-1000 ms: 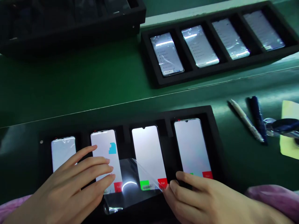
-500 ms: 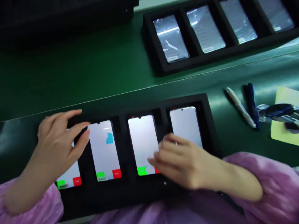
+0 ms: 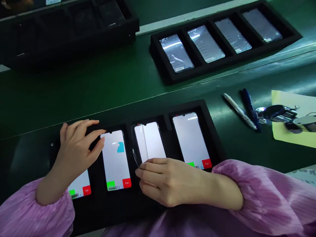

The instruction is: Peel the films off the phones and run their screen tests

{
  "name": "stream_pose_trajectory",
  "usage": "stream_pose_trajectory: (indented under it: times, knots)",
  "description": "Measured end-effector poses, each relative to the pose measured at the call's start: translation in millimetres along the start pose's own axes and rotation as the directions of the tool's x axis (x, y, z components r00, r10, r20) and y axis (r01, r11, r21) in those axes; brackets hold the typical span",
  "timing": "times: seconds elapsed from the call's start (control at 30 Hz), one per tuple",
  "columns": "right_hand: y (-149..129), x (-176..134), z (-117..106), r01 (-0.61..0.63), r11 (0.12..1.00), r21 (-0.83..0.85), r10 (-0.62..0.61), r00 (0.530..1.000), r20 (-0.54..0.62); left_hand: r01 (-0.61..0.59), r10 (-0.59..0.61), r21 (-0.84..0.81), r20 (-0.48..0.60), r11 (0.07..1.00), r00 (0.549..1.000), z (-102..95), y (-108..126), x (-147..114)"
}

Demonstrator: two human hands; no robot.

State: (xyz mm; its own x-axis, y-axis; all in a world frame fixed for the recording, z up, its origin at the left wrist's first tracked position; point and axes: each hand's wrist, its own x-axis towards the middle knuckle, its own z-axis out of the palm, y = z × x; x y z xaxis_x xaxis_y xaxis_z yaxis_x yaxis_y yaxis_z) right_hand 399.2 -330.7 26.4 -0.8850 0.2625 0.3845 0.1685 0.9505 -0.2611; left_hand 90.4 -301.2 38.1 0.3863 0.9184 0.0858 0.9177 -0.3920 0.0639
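Observation:
A black tray [image 3: 145, 205] in front of me holds several lit smartphones in separate slots. My left hand [image 3: 80, 141] is over the leftmost phone [image 3: 81, 182], partly covering it. Its fingers are apart, with thumb and forefinger at the upper left corner of the second phone [image 3: 116, 168], whose white screen has a blue patch. My right hand [image 3: 170, 179] covers the lower part of the third phone [image 3: 154, 141]. Its fingers are closed on the lower left of a clear protective film [image 3: 140, 141], which is lifted along that phone's left side. The rightmost phone [image 3: 191, 138] shows green and red boxes.
Behind, another black tray [image 3: 209, 67] carries several film-covered phones. A dark tray [image 3: 74, 49] stands at the far left. To the right lie a white pen [image 3: 239, 111], a blue pen [image 3: 250, 107] and metal-and-dark objects [image 3: 277, 112] on yellow paper [image 3: 281, 131].
My right hand has moved left and down, from between the two right phones to the third phone's lower edge. Its clear film now stands lifted on the left. My left hand stays by the second phone.

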Motion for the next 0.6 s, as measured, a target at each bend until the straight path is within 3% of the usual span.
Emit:
stream_pose_trajectory:
  times: [0.1,0.2,0.3,0.37,0.43,0.53,0.6]
  knots:
    - [15.0,-0.3,-10.7,-0.068,0.997,0.033,0.07,0.996,-0.049,-0.006,0.006,0.0,-0.017,1.0,1.0,-1.9,1.0,1.3]
    - [44.7,0.1,-25.9,-0.249,0.96,0.127,0.266,0.954,-0.141,0.013,-0.013,-0.01,-0.034,1.0,0.999,-5.2,2.1,2.1]
    - [78.8,0.2,-36.9,-0.455,0.852,0.261,0.517,0.809,-0.279,0.03,-0.032,-0.039,-0.038,0.999,0.999,-8.9,2.5,2.6]
    - [95.1,0.1,-39.8,-0.547,0.759,0.353,0.646,0.698,-0.308,0.043,-0.044,-0.052,-0.022,0.998,0.999,-11.4,2.7,3.8]
    - [102.3,0.3,-40.0,-0.589,0.683,0.433,0.726,0.616,-0.306,0.058,-0.058,-0.064,0.003,0.996,0.998,-13.3,3.0,6.0]
    - [99.5,2.2,-39.5,-0.592,0.651,0.474,0.754,0.577,-0.315,0.068,-0.067,-0.091,0.009,0.994,0.998,-14.8,3.9,9.3]
    - [94.2,4.4,-41.3,-0.593,0.651,0.474,0.752,0.588,-0.297,0.061,-0.061,-0.13,0.003,0.99,0.998,-15.8,4.7,8.7]
